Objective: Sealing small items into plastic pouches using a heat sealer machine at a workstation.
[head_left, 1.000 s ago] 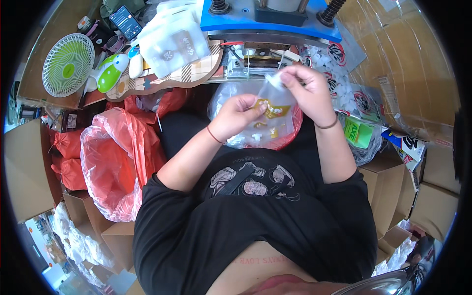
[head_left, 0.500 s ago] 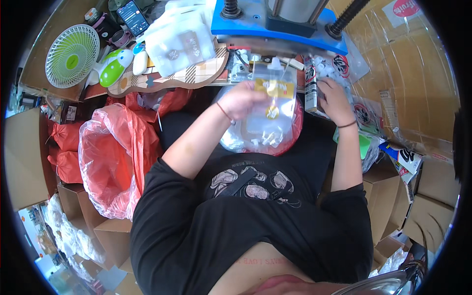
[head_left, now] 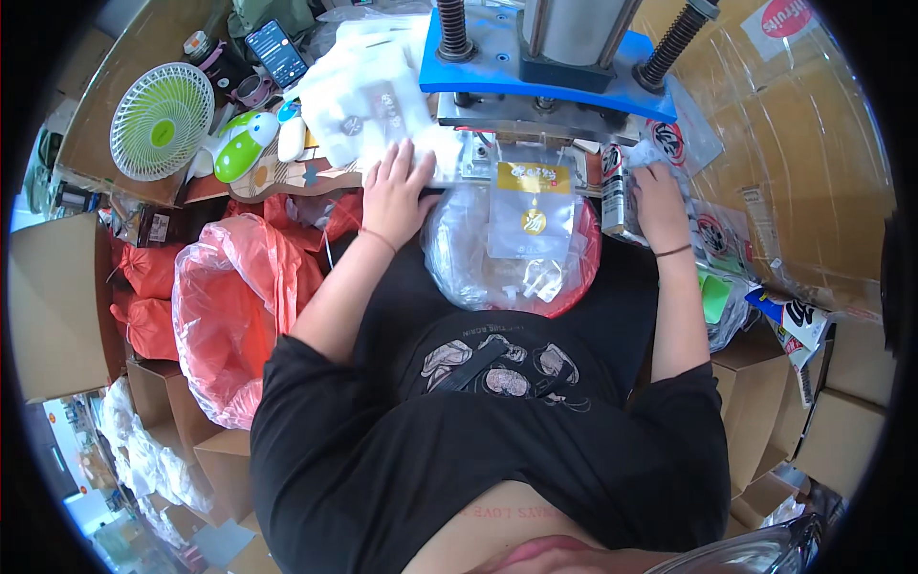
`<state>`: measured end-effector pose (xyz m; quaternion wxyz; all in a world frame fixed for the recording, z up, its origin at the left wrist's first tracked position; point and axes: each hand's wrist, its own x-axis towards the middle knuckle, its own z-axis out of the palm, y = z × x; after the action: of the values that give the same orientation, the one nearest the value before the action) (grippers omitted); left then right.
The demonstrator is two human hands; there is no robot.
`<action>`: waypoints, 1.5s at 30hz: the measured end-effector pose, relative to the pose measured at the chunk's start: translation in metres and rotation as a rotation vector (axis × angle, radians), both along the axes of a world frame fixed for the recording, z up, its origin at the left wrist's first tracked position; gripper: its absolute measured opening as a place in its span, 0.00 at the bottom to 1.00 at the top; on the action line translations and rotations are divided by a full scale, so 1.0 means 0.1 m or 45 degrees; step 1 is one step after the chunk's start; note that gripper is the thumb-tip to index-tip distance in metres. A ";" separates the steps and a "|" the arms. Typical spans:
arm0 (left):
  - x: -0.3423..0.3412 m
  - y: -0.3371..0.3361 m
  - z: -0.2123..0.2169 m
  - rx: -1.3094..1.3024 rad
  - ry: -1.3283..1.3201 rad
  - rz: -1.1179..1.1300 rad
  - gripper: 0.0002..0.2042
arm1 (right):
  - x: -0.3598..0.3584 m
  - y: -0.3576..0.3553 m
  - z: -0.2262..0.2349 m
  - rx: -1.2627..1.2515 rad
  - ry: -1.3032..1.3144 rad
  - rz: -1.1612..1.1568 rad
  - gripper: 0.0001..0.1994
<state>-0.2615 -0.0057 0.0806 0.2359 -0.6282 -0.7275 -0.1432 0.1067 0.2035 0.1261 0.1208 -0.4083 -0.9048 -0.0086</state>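
My left hand (head_left: 397, 196) lies open, fingers spread over the lower edge of a stack of translucent pouches (head_left: 368, 110). A clear pouch with a gold printed band (head_left: 534, 218) hangs with its top edge at the press (head_left: 540, 81), and no hand is on it. Beneath it, a round container lined in red plastic (head_left: 590, 253) holds several clear pouches. My right hand (head_left: 662, 215) dips curled fingers into a plastic bag of small white parts (head_left: 643, 153), beside a printed upright can-like thing (head_left: 614, 196). Whatever its fingertips grip is hidden.
At the left stand a green-and-white fan (head_left: 163, 122), a phone (head_left: 275, 53) and a dark bottle (head_left: 218, 62). A bin lined with red plastic (head_left: 225, 316) is by my left arm. Tall cardboard (head_left: 813, 153) walls the right side; open boxes (head_left: 755, 402) stand below.
My left hand has let go of the gold-banded pouch at the press and moved left onto the pouch stack. My right hand's fingers have curled further into the white parts.
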 end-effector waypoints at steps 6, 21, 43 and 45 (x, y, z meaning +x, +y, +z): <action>-0.05 -0.06 -0.01 -0.127 -0.365 -0.095 0.18 | 0.04 -0.02 -0.10 0.050 0.087 -0.197 0.15; 0.80 -0.08 0.16 -0.369 -2.106 -0.431 0.06 | -0.50 -0.68 0.60 -0.475 0.716 0.595 0.06; 1.63 -0.16 0.18 -0.933 -2.975 -0.685 0.11 | -0.26 -0.49 0.65 -0.704 0.495 0.633 0.09; 1.68 -0.15 0.24 -0.939 -2.994 -0.740 0.11 | -0.24 -0.48 0.62 -0.758 0.500 0.779 0.08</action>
<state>-0.0935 -0.0210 0.1046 -0.7795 -0.2866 -0.3295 -0.4490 0.0825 0.1559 0.1885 0.1642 -0.1335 -0.9068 0.3647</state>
